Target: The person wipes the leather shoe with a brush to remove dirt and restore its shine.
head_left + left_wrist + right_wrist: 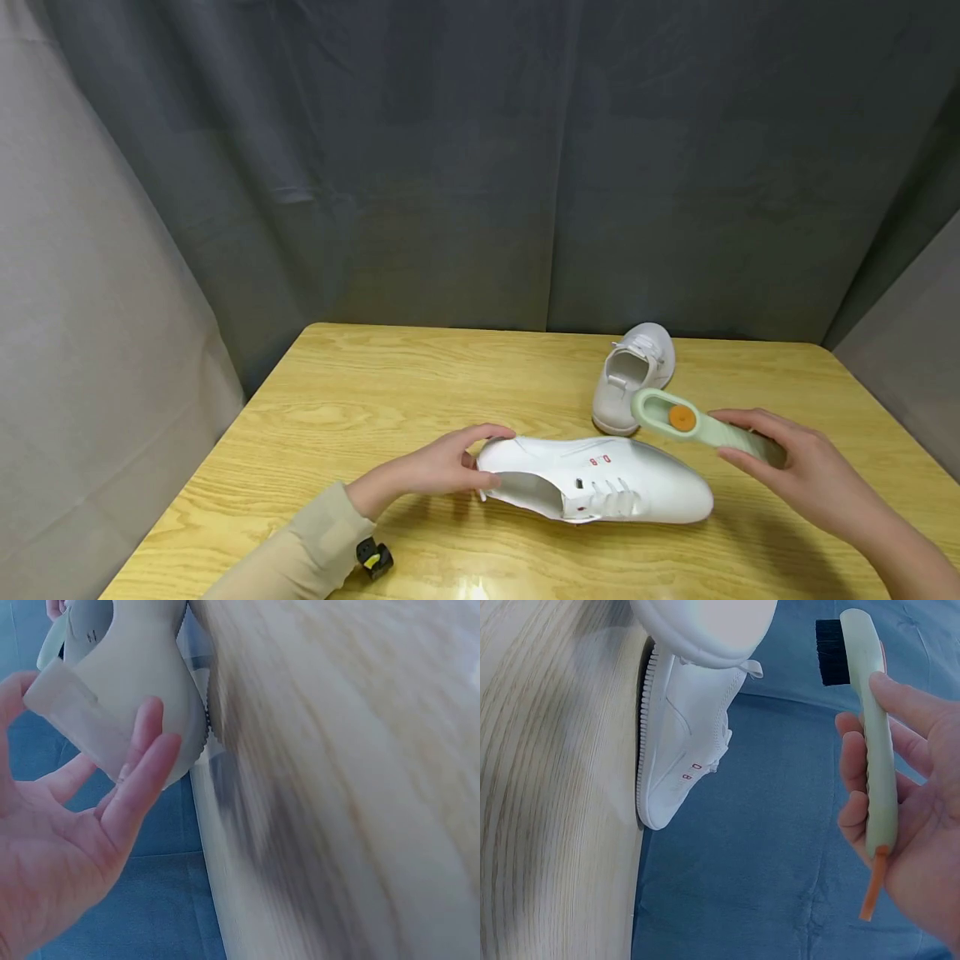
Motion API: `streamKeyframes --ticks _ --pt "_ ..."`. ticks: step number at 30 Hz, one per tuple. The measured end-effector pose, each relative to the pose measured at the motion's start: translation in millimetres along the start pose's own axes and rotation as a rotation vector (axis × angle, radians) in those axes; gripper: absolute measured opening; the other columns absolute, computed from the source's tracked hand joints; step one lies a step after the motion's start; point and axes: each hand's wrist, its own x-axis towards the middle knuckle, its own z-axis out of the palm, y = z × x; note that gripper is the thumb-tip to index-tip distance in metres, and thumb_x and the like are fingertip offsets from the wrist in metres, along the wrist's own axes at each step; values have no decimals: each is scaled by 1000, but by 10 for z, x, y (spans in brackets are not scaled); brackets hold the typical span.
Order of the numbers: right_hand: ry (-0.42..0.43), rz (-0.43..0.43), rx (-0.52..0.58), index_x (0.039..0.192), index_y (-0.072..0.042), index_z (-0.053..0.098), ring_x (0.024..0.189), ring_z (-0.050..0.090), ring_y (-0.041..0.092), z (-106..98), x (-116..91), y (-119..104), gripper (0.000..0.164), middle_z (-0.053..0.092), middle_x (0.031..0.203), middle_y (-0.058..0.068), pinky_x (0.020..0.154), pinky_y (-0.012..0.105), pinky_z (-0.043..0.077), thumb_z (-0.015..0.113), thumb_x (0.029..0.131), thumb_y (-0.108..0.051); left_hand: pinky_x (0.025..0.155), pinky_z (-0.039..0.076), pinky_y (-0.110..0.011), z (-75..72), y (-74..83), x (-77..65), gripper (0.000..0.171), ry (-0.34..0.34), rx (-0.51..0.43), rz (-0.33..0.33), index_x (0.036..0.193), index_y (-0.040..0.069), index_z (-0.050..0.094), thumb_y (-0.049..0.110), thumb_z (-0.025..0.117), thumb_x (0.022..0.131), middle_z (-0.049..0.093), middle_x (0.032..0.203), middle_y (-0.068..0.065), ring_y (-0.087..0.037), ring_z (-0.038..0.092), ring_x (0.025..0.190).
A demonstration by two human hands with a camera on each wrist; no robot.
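Note:
A white lace-up shoe [652, 479] with red letters on its side lies tilted, its opening facing me and its toe to the right. My left hand [438, 462] grips its heel end; the left wrist view shows the fingers around the heel [82, 712]. In my right hand [795, 467] I hold a pale green shoe brush [716, 433] with an orange button, above and right of the toe, apart from the shoe. Its black bristles [832, 652] and orange hanging strap [874, 885] appear in the right wrist view.
Behind the held shoe, a second white shoe [611, 404] stands on the wooden table [390, 375], toe pointing away. Dark grey curtains [450, 167] hang behind the table, with a pale curtain [97, 292] at the left. A small black device [373, 558] sits at my left sleeve.

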Motion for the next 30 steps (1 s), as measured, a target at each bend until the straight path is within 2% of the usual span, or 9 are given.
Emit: streamKeyframes --ticks 2,6,9,16,20,23,30 --pt "1 -3 -1 117 -19 68 85 52 -1 5 -2 3 39 60 108 -20 68 10 37 79 81 -11 51 43 -25 -3 1 -2 56 9 5 2 142 22 46 11 67 91 46 134 -9 -17 55 63" --pt "-1 3 -5 117 -18 67 85 52 -2 3 -4 16 38 60 107 -19 68 11 37 79 81 -11 51 44 -27 -3 -6 23 52 29 21 11 141 22 48 13 65 93 49 133 -11 -24 63 68" --pt "-6 14 -10 117 -18 67 87 52 -4 -7 1 24 38 59 109 -20 69 9 37 79 82 -12 50 44 -26 -5 -17 58 47 50 49 15 140 23 50 16 61 95 56 126 -10 -27 67 72" --pt "-8 15 -3 118 -19 67 87 52 -2 -15 5 29 38 60 109 -19 69 10 38 79 82 -13 58 53 -36 -30 -16 138 45 43 71 -10 136 23 54 16 55 92 52 134 -7 -24 67 70" --pt "-8 16 -7 118 -19 67 85 52 -1 -22 -2 28 38 60 108 -18 68 11 38 79 82 -13 60 55 -40 -59 -3 163 43 -7 50 -44 134 20 55 18 53 91 54 127 -10 -26 67 67" --pt "-7 13 -11 118 -18 67 85 52 -1 -27 -5 27 38 60 108 -18 68 11 38 79 82 -12 60 56 -40 -73 2 174 40 -32 26 -61 134 16 55 19 50 95 56 121 -11 -27 67 64" --pt "6 6 -6 117 -18 67 82 51 1 -37 -2 42 39 62 106 -14 67 12 37 79 81 -10 56 56 -44 -57 6 216 38 36 27 -44 133 16 57 18 50 96 58 104 -9 -28 66 58"
